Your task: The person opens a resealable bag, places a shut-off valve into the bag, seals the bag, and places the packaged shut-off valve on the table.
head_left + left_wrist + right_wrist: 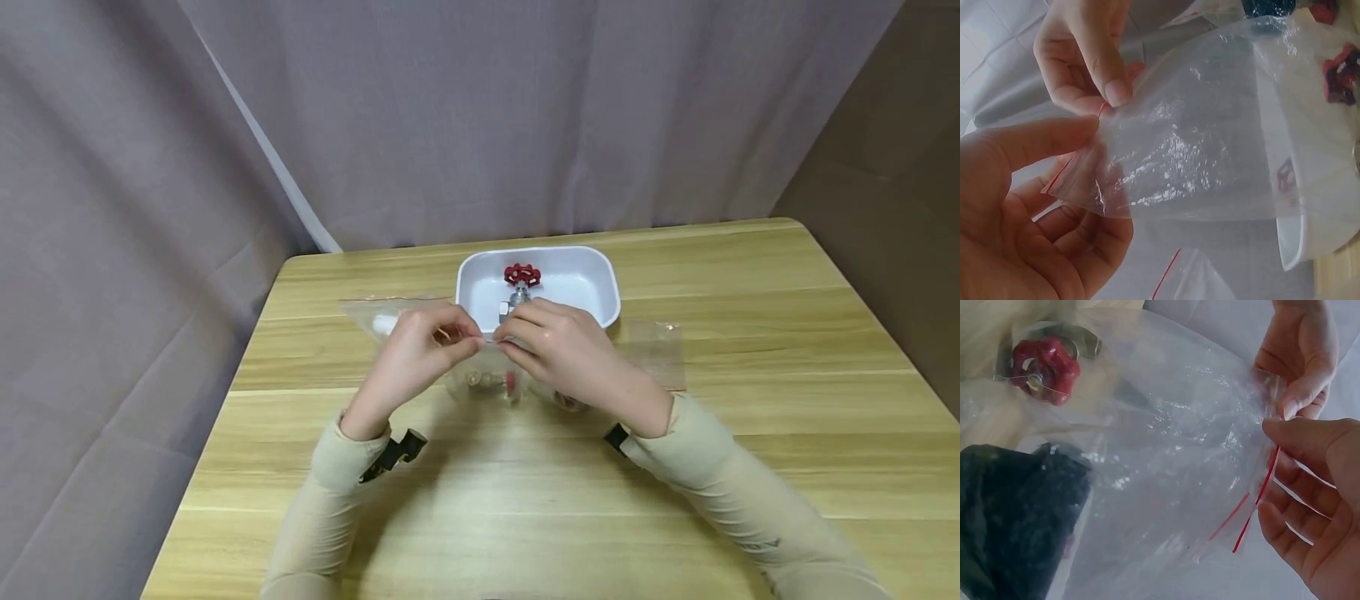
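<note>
My left hand and right hand meet over the table, just in front of the white tray. Between thumbs and fingers they pinch the red-lined mouth of a clear zip-lock bag. The bag hangs down from the fingertips. At its bottom lies a brass valve with a red handwheel, seen through the plastic. In the right wrist view both thumbs press close together on the red zip line.
The white tray holds another valve with a red wheel. A clear bag with a white item lies left of the hands, and another bag lies right. A dark item shows in the right wrist view. Curtains surround the table.
</note>
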`<state>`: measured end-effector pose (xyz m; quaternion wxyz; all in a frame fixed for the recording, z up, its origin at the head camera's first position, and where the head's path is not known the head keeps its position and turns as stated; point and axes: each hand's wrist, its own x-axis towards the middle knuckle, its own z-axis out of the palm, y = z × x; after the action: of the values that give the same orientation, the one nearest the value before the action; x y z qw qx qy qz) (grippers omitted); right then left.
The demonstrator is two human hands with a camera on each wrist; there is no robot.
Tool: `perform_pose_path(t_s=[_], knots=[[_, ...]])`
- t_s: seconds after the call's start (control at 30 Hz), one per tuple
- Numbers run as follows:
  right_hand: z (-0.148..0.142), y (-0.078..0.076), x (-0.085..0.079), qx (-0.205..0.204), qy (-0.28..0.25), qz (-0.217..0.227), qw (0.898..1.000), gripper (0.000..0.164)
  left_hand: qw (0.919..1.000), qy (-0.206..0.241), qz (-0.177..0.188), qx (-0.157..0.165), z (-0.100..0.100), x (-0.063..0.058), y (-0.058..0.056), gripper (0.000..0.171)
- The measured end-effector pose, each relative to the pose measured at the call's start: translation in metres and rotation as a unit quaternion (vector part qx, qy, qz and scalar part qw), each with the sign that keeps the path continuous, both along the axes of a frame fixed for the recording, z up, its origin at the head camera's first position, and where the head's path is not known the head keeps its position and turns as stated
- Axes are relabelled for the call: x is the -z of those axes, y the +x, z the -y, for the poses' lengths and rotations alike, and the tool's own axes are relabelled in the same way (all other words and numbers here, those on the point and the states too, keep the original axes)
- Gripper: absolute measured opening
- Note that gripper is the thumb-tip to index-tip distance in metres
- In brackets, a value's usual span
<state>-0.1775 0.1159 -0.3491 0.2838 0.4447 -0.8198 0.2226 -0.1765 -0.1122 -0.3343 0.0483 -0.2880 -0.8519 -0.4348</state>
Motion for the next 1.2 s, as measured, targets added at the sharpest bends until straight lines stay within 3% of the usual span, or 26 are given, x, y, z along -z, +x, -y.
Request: perform_pose_path(t_s=[0.33,0.5,0.83,0.93,1.07,1.13,1.2], knots=[[0.0,0.005,0.0,-0.014,-0.015,-0.011,1.0,0.009,0.9978,0.039,0.053,-0.012,-0.005,0.002,0.0,0.004],[0.002,0.009,0.0,-0.027,-0.011,-0.029,0.999,0.008,0.9958,0.048,0.063,-0.046,-0.008,0.001,0.0,0.003],[0.008,0.015,-0.002,-0.008,0.027,-0.071,0.997,0.012,0.992,0.035,-0.035,-0.116,-0.023,0.006,0.003,0.005],[0.011,0.019,-0.002,-0.008,0.036,-0.053,0.998,0.012,0.9875,0.028,-0.078,-0.135,-0.024,0.008,0.0,0.005],[0.015,0.027,0.001,-0.04,0.043,-0.017,0.998,0.008,0.9734,0.023,-0.129,-0.188,-0.019,0.009,-0.006,0.006],[0.016,0.029,0.002,-0.053,0.036,0.0,0.998,0.009,0.9702,0.024,-0.13,-0.203,-0.016,0.008,-0.008,0.005],[0.014,0.03,0.002,-0.055,0.023,0.013,0.998,0.008,0.9735,0.023,-0.115,-0.197,-0.015,0.006,-0.008,0.006]])
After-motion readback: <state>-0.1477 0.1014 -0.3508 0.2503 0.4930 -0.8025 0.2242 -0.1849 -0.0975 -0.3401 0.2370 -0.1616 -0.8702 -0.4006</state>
